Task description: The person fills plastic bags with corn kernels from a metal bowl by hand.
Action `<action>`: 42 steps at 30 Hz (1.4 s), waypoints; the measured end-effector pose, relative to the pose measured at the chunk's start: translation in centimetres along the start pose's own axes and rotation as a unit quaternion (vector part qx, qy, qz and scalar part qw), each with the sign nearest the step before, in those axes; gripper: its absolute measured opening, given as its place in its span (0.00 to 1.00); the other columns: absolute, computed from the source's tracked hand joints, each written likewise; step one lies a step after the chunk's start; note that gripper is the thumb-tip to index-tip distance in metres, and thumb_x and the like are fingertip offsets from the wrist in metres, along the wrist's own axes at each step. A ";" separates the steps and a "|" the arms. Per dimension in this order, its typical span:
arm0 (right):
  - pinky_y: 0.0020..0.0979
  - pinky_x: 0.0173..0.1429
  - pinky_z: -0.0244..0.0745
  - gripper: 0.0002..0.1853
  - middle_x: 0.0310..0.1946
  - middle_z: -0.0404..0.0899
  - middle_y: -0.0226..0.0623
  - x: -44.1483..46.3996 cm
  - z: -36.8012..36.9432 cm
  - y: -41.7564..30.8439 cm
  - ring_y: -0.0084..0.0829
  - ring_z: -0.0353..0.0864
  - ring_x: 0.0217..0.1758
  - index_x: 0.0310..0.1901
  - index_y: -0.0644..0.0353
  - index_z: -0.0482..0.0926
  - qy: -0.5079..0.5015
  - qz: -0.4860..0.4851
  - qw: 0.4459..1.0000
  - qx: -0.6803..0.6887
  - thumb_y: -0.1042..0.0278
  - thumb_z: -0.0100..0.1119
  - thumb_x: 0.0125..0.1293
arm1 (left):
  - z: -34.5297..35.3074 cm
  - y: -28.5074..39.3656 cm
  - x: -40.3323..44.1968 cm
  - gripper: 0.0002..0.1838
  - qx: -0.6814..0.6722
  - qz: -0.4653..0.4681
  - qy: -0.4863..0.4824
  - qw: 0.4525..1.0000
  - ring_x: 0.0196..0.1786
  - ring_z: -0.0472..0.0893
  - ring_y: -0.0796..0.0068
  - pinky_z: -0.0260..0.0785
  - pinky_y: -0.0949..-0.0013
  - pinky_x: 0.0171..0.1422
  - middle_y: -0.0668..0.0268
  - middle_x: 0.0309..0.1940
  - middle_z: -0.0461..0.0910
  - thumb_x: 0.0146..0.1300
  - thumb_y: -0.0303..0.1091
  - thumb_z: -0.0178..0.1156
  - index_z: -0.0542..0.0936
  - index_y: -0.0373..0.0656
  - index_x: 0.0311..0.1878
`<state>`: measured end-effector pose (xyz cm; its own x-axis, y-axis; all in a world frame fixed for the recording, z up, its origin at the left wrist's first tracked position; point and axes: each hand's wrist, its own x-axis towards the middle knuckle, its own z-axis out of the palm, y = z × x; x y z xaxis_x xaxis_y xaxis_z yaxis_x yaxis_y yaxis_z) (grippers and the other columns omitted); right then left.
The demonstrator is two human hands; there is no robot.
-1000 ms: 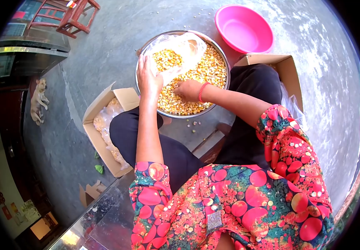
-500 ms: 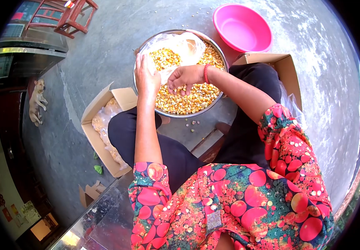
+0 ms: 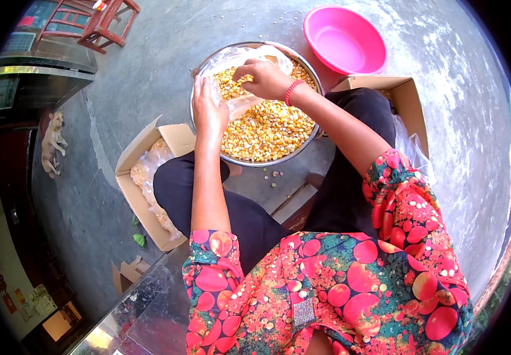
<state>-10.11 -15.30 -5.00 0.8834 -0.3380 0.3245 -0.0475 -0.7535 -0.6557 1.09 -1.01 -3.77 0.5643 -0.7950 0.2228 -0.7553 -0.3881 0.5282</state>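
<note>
A wide round metal basin (image 3: 294,155) stands between my knees, filled with yellow corn kernels (image 3: 270,131). On the kernels at its far left lies a clear plastic bag (image 3: 226,61) with corn in it, its mouth spread. My left hand (image 3: 210,112) grips the bag's near left edge, fingers pointing away from me. Over the bag's opening hovers my right hand (image 3: 267,80), a red bracelet on its wrist. Its fingers are loosely bent and apart from the thumb, with no kernels showing in them. The palm faces down and is hidden.
Beyond the basin at right stands a pink plastic tub (image 3: 347,41). Cardboard boxes flank me, one at left (image 3: 143,207) with bagged kernels, another at right (image 3: 412,112). A dog (image 3: 53,145) lies far left; a red wooden chair (image 3: 104,23) stands behind.
My right hand has moved up and away from me, from the loose kernels to over the bag. My left hand stays at the bag's edge.
</note>
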 end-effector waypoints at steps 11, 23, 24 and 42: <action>0.38 0.51 0.71 0.24 0.42 0.77 0.44 -5.0 2.7 -2.0 0.42 0.77 0.46 0.50 0.50 0.75 -0.346 0.007 0.935 -0.077 0.60 0.63 0.49 | 0.0 0.1 -0.1 0.32 0.001 0.003 0.007 1.000 0.65 0.60 0.52 0.52 0.64 0.69 0.47 0.63 0.58 0.44 0.20 0.55 0.64 0.30 0.59; 0.31 0.30 0.80 0.16 0.28 0.79 0.43 -5.5 5.6 -1.0 0.35 0.81 0.27 0.46 0.57 0.76 -0.381 0.264 0.874 0.144 0.69 0.58 0.52 | 0.2 0.3 0.0 0.34 0.002 0.001 -0.001 1.000 0.65 0.59 0.53 0.51 0.64 0.69 0.47 0.63 0.57 0.43 0.20 0.55 0.64 0.32 0.60; 0.31 0.30 0.80 0.16 0.28 0.79 0.43 -5.2 5.3 -0.7 0.35 0.81 0.27 0.46 0.57 0.76 -0.380 0.265 0.874 0.143 0.69 0.58 0.52 | 0.2 0.3 -0.1 0.34 -0.001 0.001 0.002 1.000 0.65 0.59 0.53 0.51 0.64 0.69 0.47 0.63 0.58 0.43 0.20 0.55 0.64 0.32 0.59; 0.26 0.37 0.78 0.13 0.39 0.77 0.40 1.2 -1.7 -3.2 0.27 0.80 0.32 0.45 0.61 0.75 -0.081 0.201 0.939 0.267 0.71 0.55 0.58 | -0.3 0.2 -0.3 0.35 0.002 -0.003 0.002 1.000 0.64 0.61 0.51 0.54 0.62 0.67 0.49 0.64 0.57 0.42 0.19 0.54 0.63 0.33 0.61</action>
<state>-9.69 -14.21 -1.33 0.9054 -0.4123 -0.1014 -0.1896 -0.1788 -0.9655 0.87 -0.71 -3.48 0.5698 -0.7910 0.2228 -0.7535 -0.3947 0.5257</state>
